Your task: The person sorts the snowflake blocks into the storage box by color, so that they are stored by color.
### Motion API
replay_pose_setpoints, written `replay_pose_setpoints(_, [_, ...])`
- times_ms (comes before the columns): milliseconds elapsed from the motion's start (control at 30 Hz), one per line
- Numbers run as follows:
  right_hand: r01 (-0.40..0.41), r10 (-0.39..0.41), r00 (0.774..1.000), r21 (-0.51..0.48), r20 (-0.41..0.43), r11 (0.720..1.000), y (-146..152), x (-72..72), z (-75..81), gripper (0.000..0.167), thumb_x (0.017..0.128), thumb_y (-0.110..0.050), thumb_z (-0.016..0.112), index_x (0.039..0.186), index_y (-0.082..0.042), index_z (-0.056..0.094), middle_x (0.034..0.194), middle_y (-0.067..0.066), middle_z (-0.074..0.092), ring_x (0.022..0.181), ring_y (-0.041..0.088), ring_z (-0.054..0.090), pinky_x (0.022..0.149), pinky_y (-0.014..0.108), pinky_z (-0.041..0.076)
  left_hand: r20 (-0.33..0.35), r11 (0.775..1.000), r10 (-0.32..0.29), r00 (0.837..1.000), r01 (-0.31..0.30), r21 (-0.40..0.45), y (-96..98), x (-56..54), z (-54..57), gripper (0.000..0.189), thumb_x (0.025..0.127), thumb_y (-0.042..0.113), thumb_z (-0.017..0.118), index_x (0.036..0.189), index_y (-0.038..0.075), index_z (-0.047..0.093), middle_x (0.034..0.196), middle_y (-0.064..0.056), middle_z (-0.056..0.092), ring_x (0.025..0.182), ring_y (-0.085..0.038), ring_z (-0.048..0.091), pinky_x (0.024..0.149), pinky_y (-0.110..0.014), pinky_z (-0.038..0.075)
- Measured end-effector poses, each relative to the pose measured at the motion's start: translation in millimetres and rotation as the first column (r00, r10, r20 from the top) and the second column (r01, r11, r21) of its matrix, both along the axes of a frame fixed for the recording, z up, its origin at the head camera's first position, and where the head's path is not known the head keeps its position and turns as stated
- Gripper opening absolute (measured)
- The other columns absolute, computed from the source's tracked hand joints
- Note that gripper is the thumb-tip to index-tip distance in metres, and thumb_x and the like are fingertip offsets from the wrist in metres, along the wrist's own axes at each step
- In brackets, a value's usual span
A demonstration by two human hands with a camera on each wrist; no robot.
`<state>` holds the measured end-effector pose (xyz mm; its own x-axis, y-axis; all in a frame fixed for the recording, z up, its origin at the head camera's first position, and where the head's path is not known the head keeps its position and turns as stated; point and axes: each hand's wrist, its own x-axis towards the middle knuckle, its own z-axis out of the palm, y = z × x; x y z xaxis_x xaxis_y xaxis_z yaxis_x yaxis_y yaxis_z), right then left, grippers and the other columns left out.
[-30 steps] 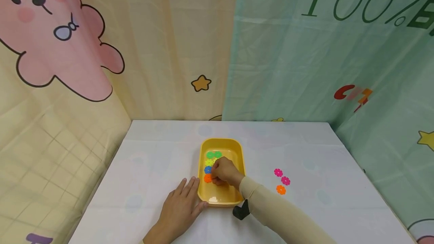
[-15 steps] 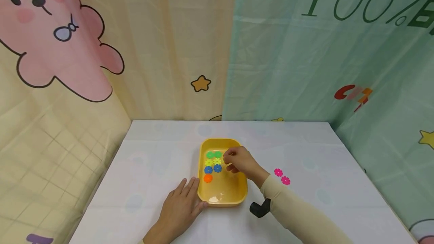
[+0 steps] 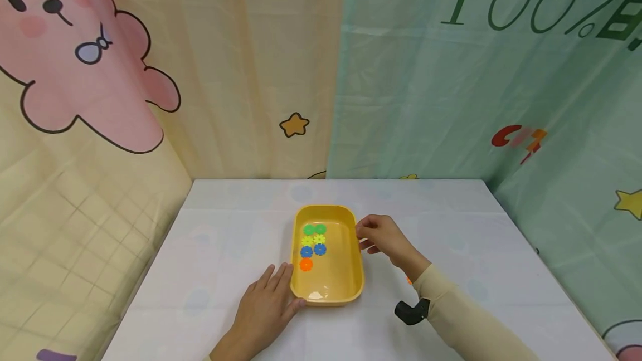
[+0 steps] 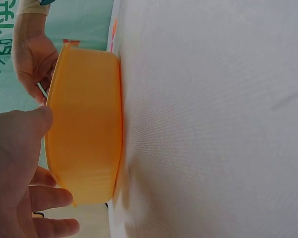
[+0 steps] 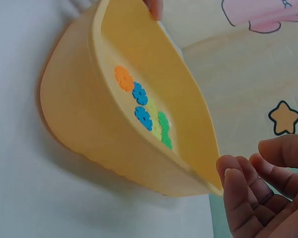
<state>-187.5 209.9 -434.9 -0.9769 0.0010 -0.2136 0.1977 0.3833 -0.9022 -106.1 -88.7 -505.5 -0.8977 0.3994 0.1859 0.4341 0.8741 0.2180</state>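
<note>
A yellow tray (image 3: 343, 280) stands on the table with small flower-shaped plastic discs inside, in rows at its left: two green (image 3: 314, 229), two yellow (image 3: 313, 239), two blue (image 3: 313, 250) and one orange (image 3: 306, 264). My left hand (image 3: 263, 308) lies flat with fingertips and thumb touching the tray's left side and near corner. Beside the tray's right rim hovers my right hand (image 3: 385, 240), fingers loosely bent and nothing between them in the right wrist view. An orange disc (image 3: 409, 281) peeks out from behind the right wrist. The pink discs are hidden there in the head view.
A white cloth covers the table (image 3: 241, 227). Printed curtains (image 3: 411, 99) hang behind it and at both sides. A black wrist mount (image 3: 411, 312) sticks out from the right sleeve.
My right hand has let go of a blue disc in the tray, then lifted and moved right, past the tray's rim. The left hand has stayed in place.
</note>
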Motion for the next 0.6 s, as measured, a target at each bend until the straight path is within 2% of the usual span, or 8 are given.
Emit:
replay_pose_setpoints(167, [0.018,-0.018,1.000,0.000,0.010,1.000,13.3,4.5,-1.0,0.020,0.098,-0.015,0.061,0.110,0.001,0.067,0.098,0.014,0.068,0.080,0.025,0.071,0.071,0.036,0.060,-0.002,1.000,-0.004,1.000,0.004,-0.003,-0.7,0.5,-0.5,0.082,0.096,0.065,0.055,0.153,0.006,0.045,0.153,-0.011,0.052,0.142,-0.039,0.045,0.103,-0.057,0.046])
replay_pose_setpoints(400, [0.054,-0.054,0.998,-0.005,0.029,0.999,33.9,10.5,-8.5,0.018,0.097,-0.016,0.063,0.108,-0.002,0.066,0.103,0.018,0.068,0.078,0.023,0.069,0.072,0.036,0.060,0.003,1.000,-0.006,1.000,0.006,0.000,-1.7,0.5,-1.8,0.083,0.096,0.066,0.053,0.153,0.007,0.045,0.153,-0.011,0.052,0.142,-0.039,0.045,0.103,-0.057,0.047])
replay_pose_setpoints(600, [0.089,-0.088,0.995,-0.021,0.047,0.996,52.1,17.8,-17.6,0.023,0.098,-0.016,0.063,0.113,0.001,0.065,0.107,0.020,0.066,0.080,0.025,0.066,0.073,0.034,0.059,-0.011,1.000,-0.013,1.000,0.013,0.006,-2.4,0.2,-2.9,0.082,0.096,0.065,0.055,0.153,0.007,0.046,0.152,-0.012,0.052,0.141,-0.040,0.046,0.101,-0.057,0.047])
